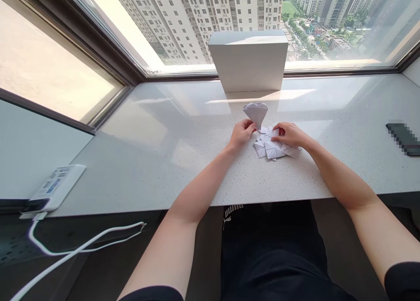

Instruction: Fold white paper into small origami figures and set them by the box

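- Fingers (252, 127) of the left hand (241, 134) are pinched together on the narrow lower tip of a white origami diamond (256, 115). Fingers (277, 132) of the right hand (290, 134) lie slightly apart, pressing flat on a pile of folded white paper (272, 147), not clamped on it.
- Far left, at the near edge of the speckled white stone sill (183, 174), sits a white plug-in unit (55, 188) with a blue-printed label, its white cable (82, 244) hanging down near the person.
- Left hand and diamond are at mid-sill, the diamond held upright just left of the pile and touching its far corner.
- Right hand rests on the pile's far side, the pile lying flat on the stone.
- Farther back, against the window glass (341, 43), stands a white box (248, 60).
- Far right lies a dark flat object (403, 139), too pixelated to name.
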Available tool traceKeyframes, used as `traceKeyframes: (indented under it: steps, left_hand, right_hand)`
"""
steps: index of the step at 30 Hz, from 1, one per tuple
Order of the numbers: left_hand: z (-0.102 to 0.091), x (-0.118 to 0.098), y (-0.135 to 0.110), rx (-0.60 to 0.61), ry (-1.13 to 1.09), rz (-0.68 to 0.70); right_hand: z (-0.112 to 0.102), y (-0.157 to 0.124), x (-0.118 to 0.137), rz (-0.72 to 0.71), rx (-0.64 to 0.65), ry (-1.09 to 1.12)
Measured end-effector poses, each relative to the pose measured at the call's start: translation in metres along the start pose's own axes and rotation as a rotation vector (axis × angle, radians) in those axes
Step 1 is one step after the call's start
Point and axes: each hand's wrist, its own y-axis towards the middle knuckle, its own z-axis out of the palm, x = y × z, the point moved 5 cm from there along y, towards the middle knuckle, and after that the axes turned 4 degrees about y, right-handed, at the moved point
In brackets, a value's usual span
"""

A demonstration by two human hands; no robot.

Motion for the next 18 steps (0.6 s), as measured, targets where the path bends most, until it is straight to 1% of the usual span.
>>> traceKeyframes:
  steps: [6,9,12,15,18]
  left_hand:
    - [0.0,0.001,0.001,-0.001,-0.011,-0.003]
    - [-0.001,0.002,0.002,0.0,-0.019,-0.016]
    - [-0.002,0.002,0.003,-0.007,-0.044,-0.045]
    - [-0.003,0.0,0.002,-0.023,-0.053,-0.056]
    - [-0.003,-0.003,0.0,-0.039,-0.053,-0.058]
  right_hand:
    - [-0.012,-0.001,0.0,0.037,-0.092,0.209]
    - [-0.018,0.0,-0.003,0.042,-0.127,0.404]
    - [-0.024,0.001,-0.004,0.025,-0.207,0.579]
    - [-0.03,0.001,-0.003,0.003,-0.288,0.655]
    - [-0.031,0.0,-0.001,-0.018,-0.353,0.695]
